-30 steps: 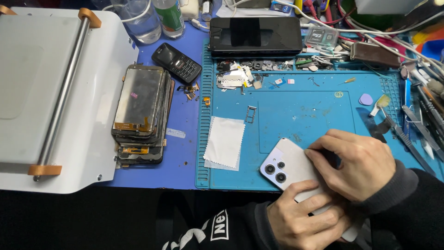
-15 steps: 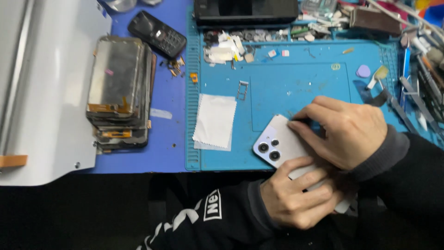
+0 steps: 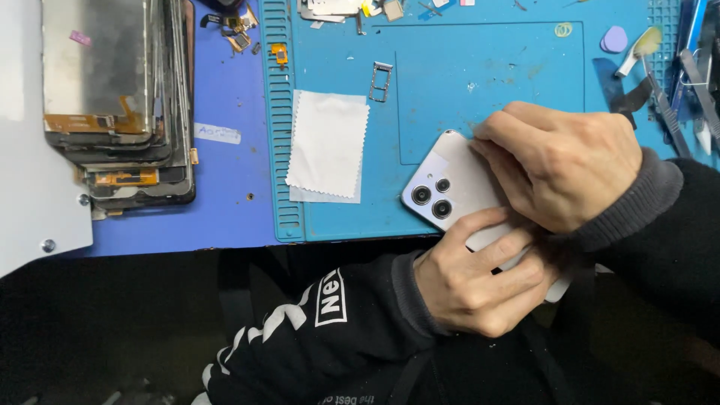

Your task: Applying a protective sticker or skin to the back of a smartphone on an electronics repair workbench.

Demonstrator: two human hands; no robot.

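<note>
A white cloth [image 3: 328, 144] lay on the blue mat [image 3: 487, 67], a SIM tray [image 3: 380, 81] just beside it; stacked phone screens [image 3: 112, 97] sat well apart.

The head camera has dropped closer and tilted nearer: the far row of the tabletop, with the dark tablet, the black handset and the clear cups, has slid out of view, and only the near corner of the white machine [image 3: 30, 202] remains at the left. The stack of phone screens [image 3: 116, 101] now sits at the top left. The right hand [image 3: 562, 169] has shifted up the white phone [image 3: 457, 187], its fingers [image 3: 499, 131] now on the far edge, where earlier they pressed mid-back.
</note>
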